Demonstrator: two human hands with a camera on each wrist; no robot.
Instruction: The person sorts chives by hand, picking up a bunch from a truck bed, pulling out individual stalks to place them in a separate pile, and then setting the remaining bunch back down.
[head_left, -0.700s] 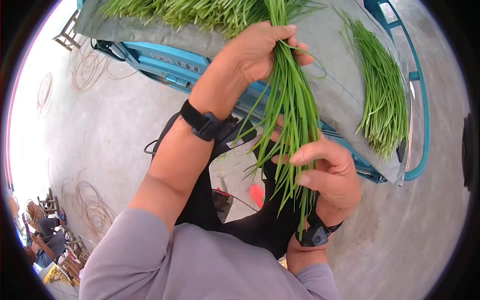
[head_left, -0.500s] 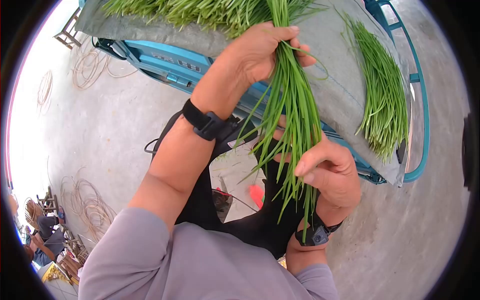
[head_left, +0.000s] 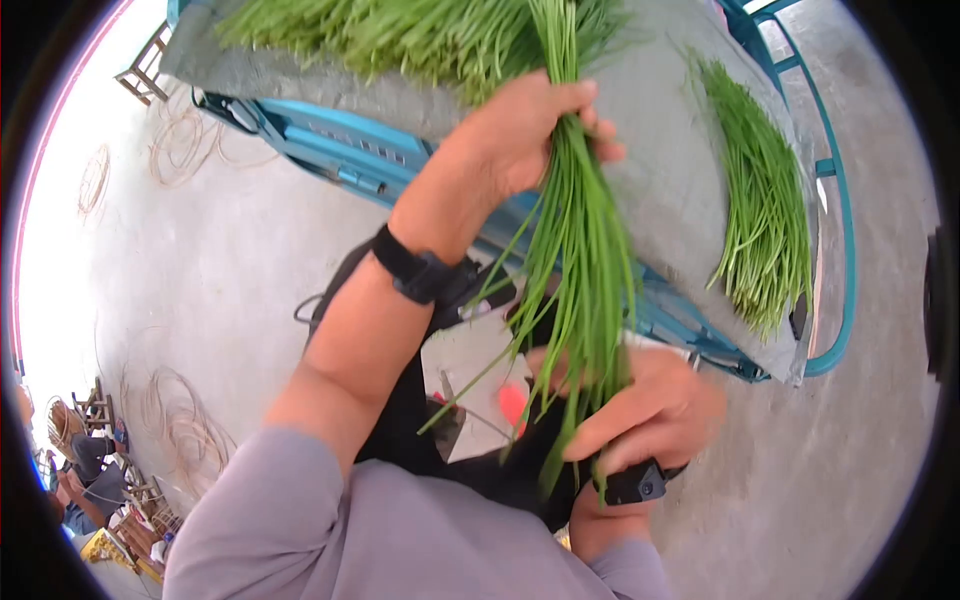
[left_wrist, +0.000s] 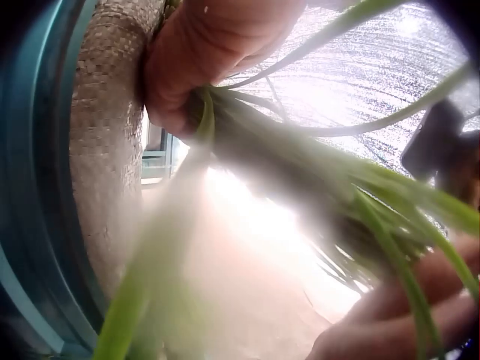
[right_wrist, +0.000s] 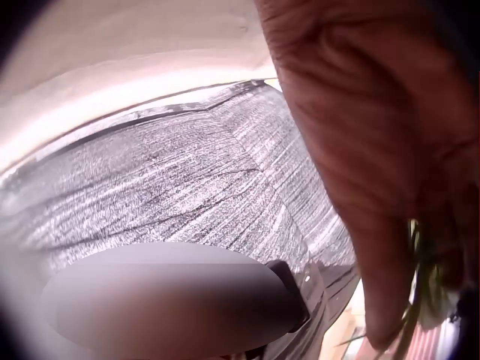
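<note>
A grey sheet (head_left: 675,190) covers the blue cart (head_left: 335,140), bearing a large stalk heap (head_left: 380,40) and, right of that heap, a smaller pile (head_left: 757,200).

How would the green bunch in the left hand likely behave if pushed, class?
The green bunch would probably bend easily, since its thin blades curve beyond the left hand. Some may scatter, as several stray sideways.

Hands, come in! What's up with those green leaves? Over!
Left hand gripping bunch of long, thin green leaves. Right hand at its lower end, blurred, grip unclear. Bunch splaying loosely; nothing visibly blocking.
</note>
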